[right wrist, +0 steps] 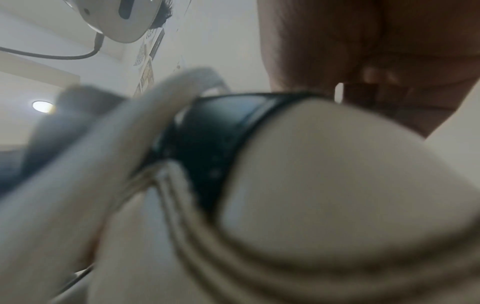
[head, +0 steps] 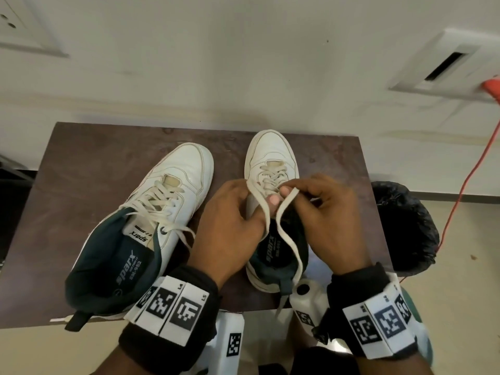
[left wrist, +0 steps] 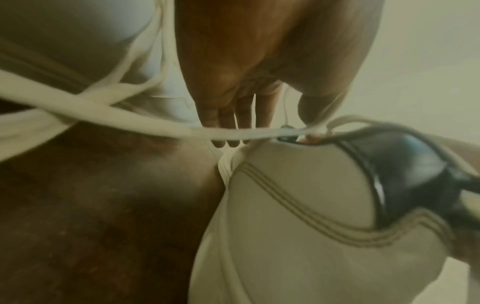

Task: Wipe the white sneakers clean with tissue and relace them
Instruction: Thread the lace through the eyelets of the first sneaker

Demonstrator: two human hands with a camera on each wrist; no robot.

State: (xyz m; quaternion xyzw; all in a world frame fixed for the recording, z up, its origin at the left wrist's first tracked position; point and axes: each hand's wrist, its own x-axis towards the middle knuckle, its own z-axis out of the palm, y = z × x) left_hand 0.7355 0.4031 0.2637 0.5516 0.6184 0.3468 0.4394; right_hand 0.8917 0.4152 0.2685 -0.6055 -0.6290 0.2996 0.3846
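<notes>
A white wall socket plate [head: 16,25] sits at the far left, above a dark brown table [head: 89,169] pushed against a pale wall. On the table's left half lies the left sneaker [head: 173,185], a white Sparx shoe with dark green lining, toe pointing away and angled to the right, its cream lace [head: 162,196] threaded through the eyelets with loose ends trailing beside the tongue. Just to its right, the person's left hand [head: 230,226] hovers over the gap between the two shoes, thumb and fingers pinching one strand of the right sneaker's lace [head: 266,209] near the top eyelets; the left wrist view shows that lace [left wrist: 155,125] pulled taut across the frame toward the shoe's collar. The right sneaker [head: 270,155] stands upright on the table's right half, toe away from the person, laced along most of its length, its heel near the table's front edge. The right hand [head: 324,212] holds the other strand between curled fingertips, lifted above the shoe's opening, and the strand falls in a long loop over the heel and past the table edge. The right wrist view is blurred and shows only the shoe's side [right wrist: 324,164] close up. Both wrists carry black bands with printed marker tags. Right of the table stands a bin lined with a black bag [head: 405,226], and an orange cable [head: 460,190] runs down the wall from a white fitting at the upper right.
</notes>
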